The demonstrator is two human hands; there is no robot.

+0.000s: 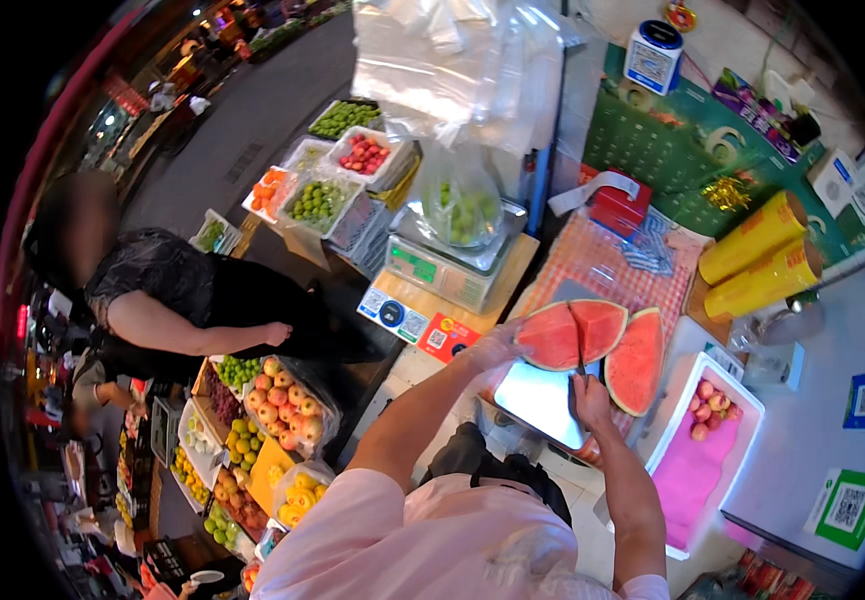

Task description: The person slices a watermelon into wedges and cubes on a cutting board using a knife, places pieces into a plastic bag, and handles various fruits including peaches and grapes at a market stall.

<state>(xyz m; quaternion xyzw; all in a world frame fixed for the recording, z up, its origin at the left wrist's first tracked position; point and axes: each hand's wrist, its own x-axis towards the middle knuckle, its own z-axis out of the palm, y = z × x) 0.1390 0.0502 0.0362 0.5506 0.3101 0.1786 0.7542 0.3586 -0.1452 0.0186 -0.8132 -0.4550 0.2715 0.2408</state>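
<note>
My right hand (591, 402) is closed around the handle of a knife (581, 352). Its blade stands in a cut between two red watermelon pieces, the left piece (549, 338) and a smaller right piece (601, 324). Against the rind at the far left, my left hand (495, 348) steadies the left piece; its fingers are blurred and partly hidden. A large watermelon wedge (637, 364) lies to the right, cut face up. Below the fruit is a shiny pale rectangular surface (541, 400), on a table with a checked orange cloth (608, 262).
A scale (443, 270) bears a bag of green fruit (461, 205). Yellow film rolls (758, 240) lie at the right, above a white tub (743, 440) with small reddish fruit. Fruit crates stand at the left, where another person (168, 290) stands. Plastic bags (453, 70) hang ahead.
</note>
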